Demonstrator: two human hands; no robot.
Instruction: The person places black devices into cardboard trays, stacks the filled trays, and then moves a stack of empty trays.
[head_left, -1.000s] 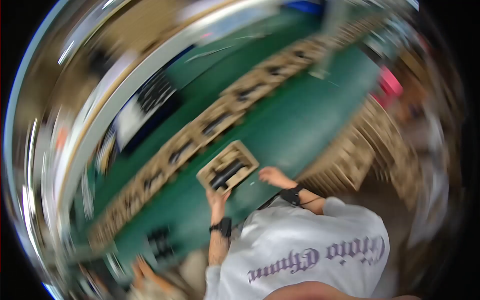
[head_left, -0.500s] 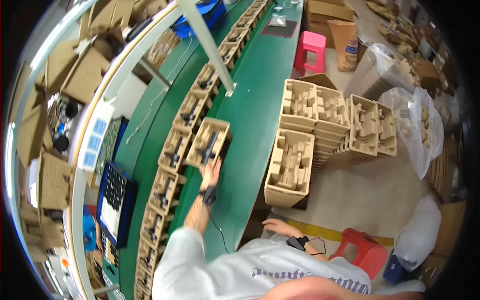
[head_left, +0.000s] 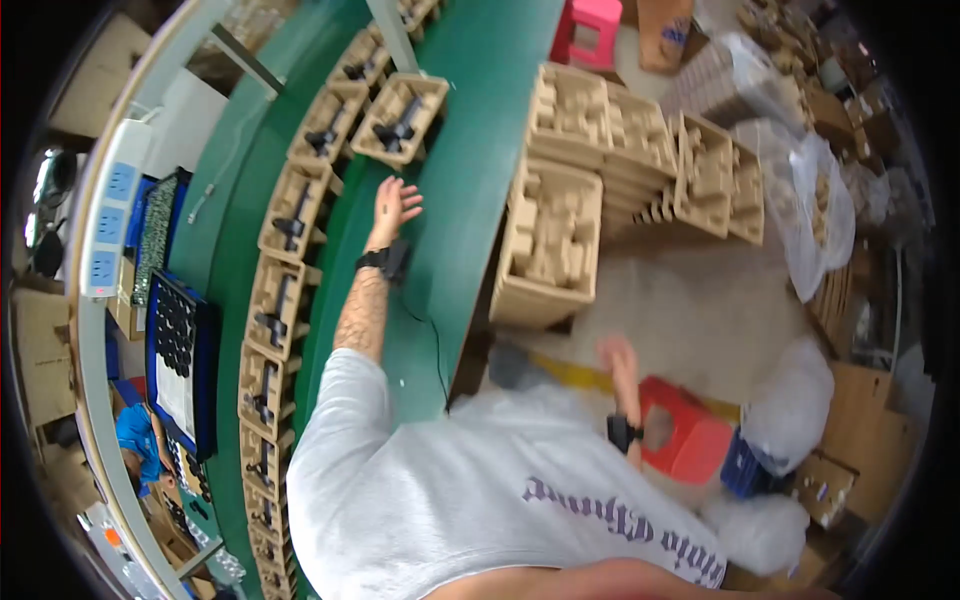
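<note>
My left hand (head_left: 396, 208) is held over the green worktable (head_left: 462, 180) with its fingers spread and nothing in it. Just beyond its fingertips, and apart from them, stands a brown moulded pulp tray (head_left: 424, 140) with a black part (head_left: 398, 126) lying in it. To the left of that hand, a row of similar trays (head_left: 290, 208), each with a black part inside, runs along the table. My right hand (head_left: 619, 358) is off to the right, above the floor near a red stool (head_left: 688, 432). Motion smears its fingers, and I see nothing in it.
Nested empty pulp trays (head_left: 546, 290) are stacked right of the table edge, with more stacks behind. A white post (head_left: 392, 35) rises from the table beyond the tray. A blue crate of black parts (head_left: 205, 370) stands left. A person in blue (head_left: 138, 440) is at lower left.
My left hand has come off the tray, which now stands farther along, close to the post. My right hand has swung out to the right, and my view has shifted.
</note>
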